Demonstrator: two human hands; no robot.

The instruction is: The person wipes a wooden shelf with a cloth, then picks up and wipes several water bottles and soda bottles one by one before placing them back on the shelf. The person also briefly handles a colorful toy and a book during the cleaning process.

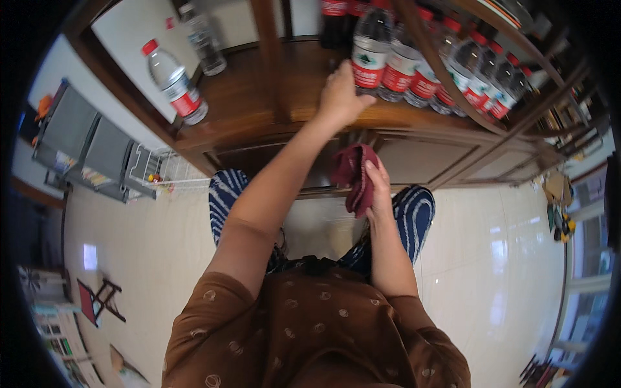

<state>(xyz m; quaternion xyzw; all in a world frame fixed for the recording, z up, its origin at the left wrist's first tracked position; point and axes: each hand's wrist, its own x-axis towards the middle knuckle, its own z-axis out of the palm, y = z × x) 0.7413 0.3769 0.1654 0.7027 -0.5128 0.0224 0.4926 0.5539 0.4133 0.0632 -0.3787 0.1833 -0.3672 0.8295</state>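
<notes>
My left hand (343, 97) reaches onto the wooden cabinet shelf (242, 92), beside the base of a clear plastic water bottle (371, 53) with a red cap and a red-and-white label. Its fingers lie along the bottle's left side and the thumb points right in front of the base; whether they grip it cannot be made out. Lower down, in front of the cabinet doors, my right hand (381, 186) holds a folded dark red cloth (356, 179). More water bottles (398, 72) stand in a row to the right of the first one.
Dark soda bottles (334, 24) stand behind the row. At the shelf's left are a red-capped bottle (175, 85) and another clear bottle (204, 43). A curved wooden strip (439, 68) crosses before the row. A white wire basket (170, 167) and a folding stool (100, 300) are to the left.
</notes>
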